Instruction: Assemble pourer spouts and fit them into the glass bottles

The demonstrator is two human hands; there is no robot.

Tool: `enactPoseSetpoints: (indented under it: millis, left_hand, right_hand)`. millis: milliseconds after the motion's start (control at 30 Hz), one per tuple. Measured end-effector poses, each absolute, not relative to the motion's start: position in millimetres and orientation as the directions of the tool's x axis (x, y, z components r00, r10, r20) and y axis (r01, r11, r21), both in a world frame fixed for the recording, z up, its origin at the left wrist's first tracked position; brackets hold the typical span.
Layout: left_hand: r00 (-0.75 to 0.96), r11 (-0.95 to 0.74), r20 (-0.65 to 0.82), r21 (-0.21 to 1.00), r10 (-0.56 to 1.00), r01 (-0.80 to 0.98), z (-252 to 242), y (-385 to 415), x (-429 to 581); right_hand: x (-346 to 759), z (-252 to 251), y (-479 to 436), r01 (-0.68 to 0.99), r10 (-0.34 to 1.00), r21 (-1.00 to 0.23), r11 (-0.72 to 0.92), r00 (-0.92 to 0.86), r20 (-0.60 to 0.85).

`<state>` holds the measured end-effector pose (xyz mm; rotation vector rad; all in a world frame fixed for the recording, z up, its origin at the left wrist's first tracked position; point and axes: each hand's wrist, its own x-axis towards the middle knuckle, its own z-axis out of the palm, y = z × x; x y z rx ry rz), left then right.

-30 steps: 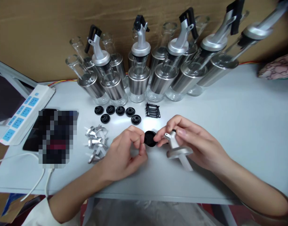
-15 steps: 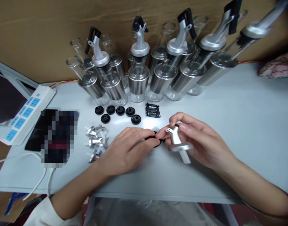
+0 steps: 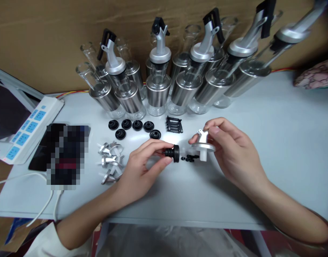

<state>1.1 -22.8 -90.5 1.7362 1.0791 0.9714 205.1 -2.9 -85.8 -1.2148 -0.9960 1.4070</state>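
Observation:
Between the thumb and fingers of my left hand point(image 3: 145, 167) is a black ribbed stopper point(image 3: 175, 153), lying sideways with its wide end toward the right. My right hand point(image 3: 230, 153) pinches a silver pourer spout point(image 3: 203, 145) by its upper end; its flange is level and a pale tube points down. Small black parts point(image 3: 191, 157) lie on the table between the two hands. Silver spouts point(image 3: 110, 162) are heaped just left of my left hand. Beyond the hands are several black stoppers point(image 3: 137, 125) and a group of black levers point(image 3: 174, 124).
Glass bottles with steel sleeves point(image 3: 158, 92) stand along the cardboard point(image 3: 46, 43) at the back, several topped with pourers. On the left are a white power strip point(image 3: 32, 130), phones point(image 3: 40, 153) and a white cable point(image 3: 55, 207). A patterned cloth item point(image 3: 316, 75) sits at far right.
My hands have moved apart. The right hand has lifted the spout up and brought it more upright. The stopper in my left hand has turned sideways, and the small black parts now show.

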Motion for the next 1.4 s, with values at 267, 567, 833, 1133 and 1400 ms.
enactPoseSetpoints:
  millis: [267, 567, 833, 1133, 1400]
  left_hand:
    - [0.333, -0.022, -0.007, 0.996, 0.943, 0.082, -91, -20, 1]
    - [0.221, 0.107, -0.091, 0.993, 0.971, -0.058, -84, -20, 4]
    - [0.194, 0.108, -0.090, 0.991, 0.977, -0.084, -84, -20, 6]
    - [0.270, -0.078, 0.082, 0.997, 0.959, -0.028, -90, -21, 0]
    - [0.300, -0.248, 0.228, 0.968, 0.926, 0.030, -95, -19, -1]
  right_hand:
    - [205, -81, -8, -0.228, 0.992, -0.966, -0.122, -0.062, -0.111]
    - [203, -83, -7, -0.199, 1.000, -0.980, -0.025, -0.009, -0.024]
    - [201, -78, -13, 0.021, 0.996, -0.998, 0.067, -0.054, 0.066]
    - [203, -86, -9, 0.001, 0.973, -0.998, 0.062, -0.221, 0.060]
    - [205, -85, -11, 0.049, 0.959, -0.988, 0.144, -0.253, 0.127]
